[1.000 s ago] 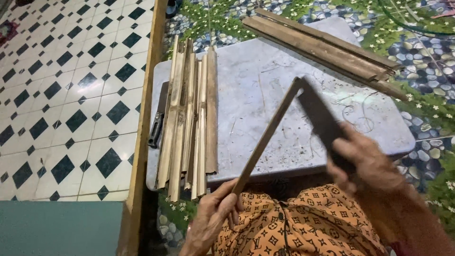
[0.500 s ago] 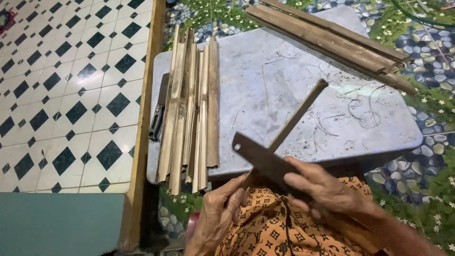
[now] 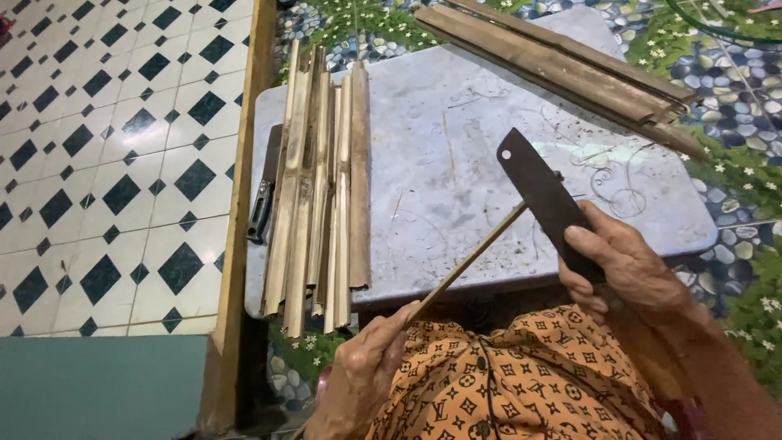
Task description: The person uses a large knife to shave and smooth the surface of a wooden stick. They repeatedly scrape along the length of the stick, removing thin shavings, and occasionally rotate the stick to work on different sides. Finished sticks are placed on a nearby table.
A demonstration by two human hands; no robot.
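A grey slab [image 3: 456, 155] is lying on pebbled ground beside checkered tiles [image 3: 106, 147]. Since half a second ago, the right hand [image 3: 627, 269] is raising its gripped knife [image 3: 544, 195] off the stick [image 3: 472, 261]. The left hand [image 3: 362, 379] is clenching the stick, which is slanting up-right over the slab's near edge.

no packages, labels, signs or screens are in view.

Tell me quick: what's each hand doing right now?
Left hand: closed on a thin bamboo strip.
Right hand: closed on a dark flat blade set against the strip.
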